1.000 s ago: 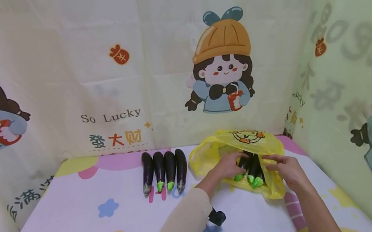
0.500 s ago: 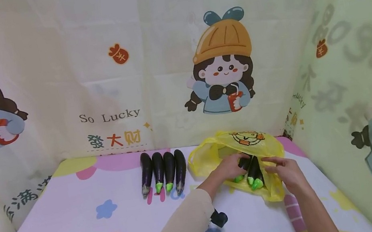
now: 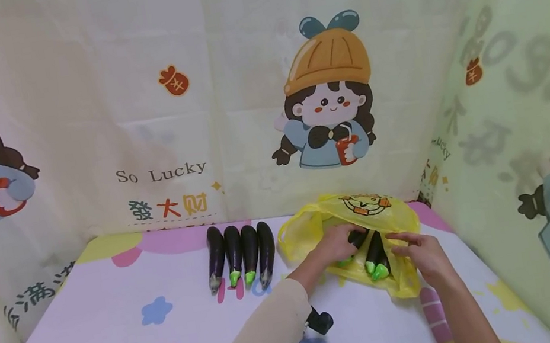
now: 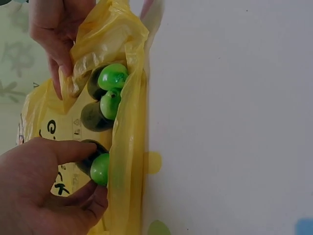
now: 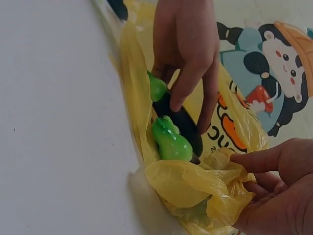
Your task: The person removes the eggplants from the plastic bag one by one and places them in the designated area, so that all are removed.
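Note:
A yellow plastic bag (image 3: 307,229) lies on its side at the table's back right, its mouth facing the person. Inside it are dark eggplants with green caps. The left hand (image 3: 337,243) reaches into the mouth and grips one eggplant (image 4: 100,169) between thumb and fingers, near its cap. To the right of that one, two more eggplants (image 3: 376,252) lie side by side in the bag. At the mouth's right side, the right hand (image 3: 425,254) pinches the bag's edge between thumb and fingers and holds it up, as the right wrist view shows.
Left of the bag, several eggplants (image 3: 235,254) lie in a neat row, caps toward the person. A printed cloth covers the table (image 3: 215,337). Patterned curtains (image 3: 239,81) stand close behind and along the sides.
The left hand has shifted slightly left with its eggplant, widening the gap to the two beside it. The right hand stays at the bag's edge.

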`<action>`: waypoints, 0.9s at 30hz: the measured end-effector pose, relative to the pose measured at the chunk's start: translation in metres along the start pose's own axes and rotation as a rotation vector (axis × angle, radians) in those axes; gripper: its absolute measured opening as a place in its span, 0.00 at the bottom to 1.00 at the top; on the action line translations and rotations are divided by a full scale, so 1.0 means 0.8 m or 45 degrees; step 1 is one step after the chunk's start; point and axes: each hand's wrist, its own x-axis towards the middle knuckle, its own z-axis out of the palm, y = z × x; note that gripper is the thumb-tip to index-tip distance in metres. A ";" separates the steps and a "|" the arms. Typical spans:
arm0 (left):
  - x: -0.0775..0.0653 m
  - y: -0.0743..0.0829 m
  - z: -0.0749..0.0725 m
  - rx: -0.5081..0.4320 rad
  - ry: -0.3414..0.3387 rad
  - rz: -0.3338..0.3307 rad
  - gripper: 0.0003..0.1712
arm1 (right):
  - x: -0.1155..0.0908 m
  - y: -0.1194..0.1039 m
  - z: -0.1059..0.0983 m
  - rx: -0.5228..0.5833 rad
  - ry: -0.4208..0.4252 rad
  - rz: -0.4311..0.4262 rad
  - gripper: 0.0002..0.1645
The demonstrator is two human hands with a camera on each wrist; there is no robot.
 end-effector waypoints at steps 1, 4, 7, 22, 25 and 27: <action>-0.001 0.000 -0.002 -0.010 0.002 -0.002 0.30 | 0.000 0.000 0.000 0.001 -0.002 0.001 0.27; -0.003 0.001 -0.006 -0.055 0.011 -0.010 0.30 | 0.000 -0.002 0.001 0.003 0.003 -0.001 0.27; -0.006 0.001 -0.010 -0.104 0.008 -0.035 0.30 | 0.000 -0.002 0.002 0.006 -0.001 0.002 0.27; -0.029 0.003 -0.024 -0.142 -0.021 -0.014 0.29 | 0.001 0.000 0.003 -0.006 -0.005 0.023 0.27; -0.037 0.007 -0.029 -0.148 -0.045 -0.031 0.28 | 0.001 -0.001 0.002 0.001 -0.016 0.025 0.28; -0.044 0.009 -0.033 -0.134 -0.050 -0.026 0.28 | 0.000 -0.001 0.002 -0.002 -0.020 0.024 0.28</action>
